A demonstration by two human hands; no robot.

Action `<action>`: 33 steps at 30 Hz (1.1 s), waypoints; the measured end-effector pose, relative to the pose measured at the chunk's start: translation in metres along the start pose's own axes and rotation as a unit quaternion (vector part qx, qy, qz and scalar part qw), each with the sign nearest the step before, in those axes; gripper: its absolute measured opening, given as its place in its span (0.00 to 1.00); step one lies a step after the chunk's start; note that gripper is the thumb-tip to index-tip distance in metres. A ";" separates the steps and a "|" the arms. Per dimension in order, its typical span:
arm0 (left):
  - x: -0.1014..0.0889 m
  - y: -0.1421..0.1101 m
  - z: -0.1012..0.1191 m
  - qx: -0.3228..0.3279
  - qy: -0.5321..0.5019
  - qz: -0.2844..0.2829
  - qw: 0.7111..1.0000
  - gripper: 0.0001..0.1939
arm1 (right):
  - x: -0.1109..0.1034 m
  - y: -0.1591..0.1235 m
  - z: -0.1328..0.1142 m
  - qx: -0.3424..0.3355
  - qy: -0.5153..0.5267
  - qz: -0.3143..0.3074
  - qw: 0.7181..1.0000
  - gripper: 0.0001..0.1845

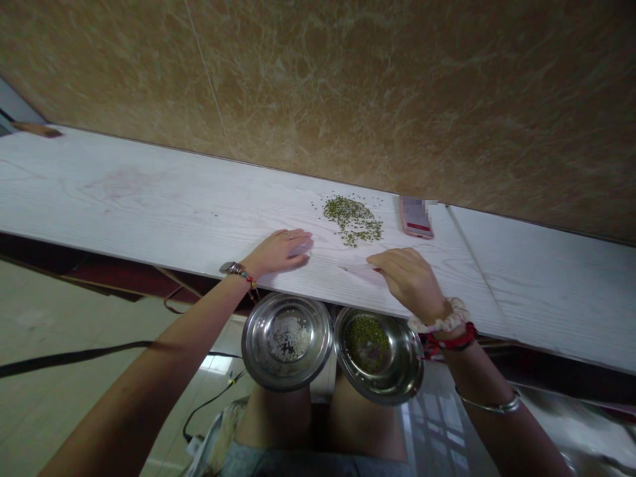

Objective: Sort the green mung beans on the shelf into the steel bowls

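Observation:
My left hand [285, 252] lies on the white table [258, 199] with its fingers stretched out, left of a loose patch of mung beans [350, 218]. Just below and right of the beans is my right hand [410, 278], fingers bent and pressed together. What those fingertips hold, if anything, cannot be made out. A tiny dark speck [345, 269] lies on the table between my hands. Below the table edge, two steel bowls rest over my lap. Small white grains [289, 336] are in the left bowl [252, 334]; green mung beans [365, 338] are in the right bowl [410, 354].
A phone [416, 216] lies near the wall, right of the beans. The brown marbled wall [318, 86] runs along the table's back edge. A brown object [40, 130] sits at the far left. A black strap [74, 356] and a cable [203, 404] hang below.

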State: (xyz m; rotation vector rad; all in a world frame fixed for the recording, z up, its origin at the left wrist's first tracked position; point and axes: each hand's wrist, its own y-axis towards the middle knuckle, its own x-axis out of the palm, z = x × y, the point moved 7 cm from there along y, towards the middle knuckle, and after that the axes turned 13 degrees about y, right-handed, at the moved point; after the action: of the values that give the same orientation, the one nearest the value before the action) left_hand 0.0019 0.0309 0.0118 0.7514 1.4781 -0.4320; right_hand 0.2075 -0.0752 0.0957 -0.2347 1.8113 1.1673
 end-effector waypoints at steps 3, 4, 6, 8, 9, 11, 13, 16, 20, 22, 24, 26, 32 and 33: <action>0.000 0.000 0.000 -0.003 -0.002 -0.007 1.000 0.24 | 0.004 0.000 0.003 0.014 0.037 -0.016 0.999 0.14; 0.000 0.000 0.000 -0.003 -0.004 -0.006 1.000 0.24 | 0.004 -0.001 0.004 0.017 0.049 -0.020 0.998 0.14; 0.000 0.000 0.001 0.000 -0.006 -0.004 1.000 0.24 | 0.001 -0.003 0.005 0.016 0.068 -0.026 0.997 0.13; 0.000 0.001 0.001 0.002 -0.005 -0.003 1.000 0.23 | -0.006 -0.006 0.006 0.015 0.076 -0.033 0.996 0.13; -0.001 0.001 0.002 0.006 -0.004 -0.003 1.000 0.23 | -0.009 -0.008 0.006 0.013 0.077 -0.038 0.996 0.12; -0.002 0.000 0.005 0.029 -0.003 -0.004 1.000 0.21 | -0.016 -0.010 0.005 0.009 0.077 -0.049 0.996 0.12; -0.003 0.000 0.010 0.063 -0.004 -0.003 0.998 0.20 | -0.022 -0.011 0.003 0.001 0.074 -0.053 0.996 0.11; -0.007 0.002 0.017 0.090 0.005 0.000 0.996 0.19 | -0.030 -0.012 0.001 -0.001 0.058 -0.037 0.998 0.10; -0.009 0.010 0.027 0.069 0.044 -0.020 0.996 0.18 | -0.030 -0.015 0.005 0.029 0.002 -0.025 0.999 0.11; -0.011 0.013 0.033 0.053 0.048 -0.022 0.997 0.19 | -0.027 -0.018 0.005 0.038 -0.024 -0.036 0.998 0.12; -0.012 0.014 0.037 0.039 0.033 -0.019 0.999 0.20 | -0.025 -0.020 0.001 0.031 -0.032 -0.042 0.998 0.11; -0.010 0.014 0.040 0.045 0.016 -0.019 0.999 0.21 | -0.025 -0.023 -0.005 0.021 -0.025 -0.043 0.999 0.11; -0.001 0.011 0.038 0.065 -0.013 -0.035 0.997 0.23 | -0.031 -0.028 -0.023 0.016 0.013 -0.059 0.998 0.13; 0.000 0.011 0.038 0.067 -0.017 -0.039 0.997 0.24 | -0.033 -0.029 -0.026 0.012 0.016 -0.061 0.998 0.13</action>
State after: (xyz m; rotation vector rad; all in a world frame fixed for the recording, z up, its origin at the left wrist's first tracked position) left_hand 0.0367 0.0127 0.0111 0.7900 1.4614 -0.6056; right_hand 0.2265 -0.1207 0.1065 -0.3468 1.8114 1.0615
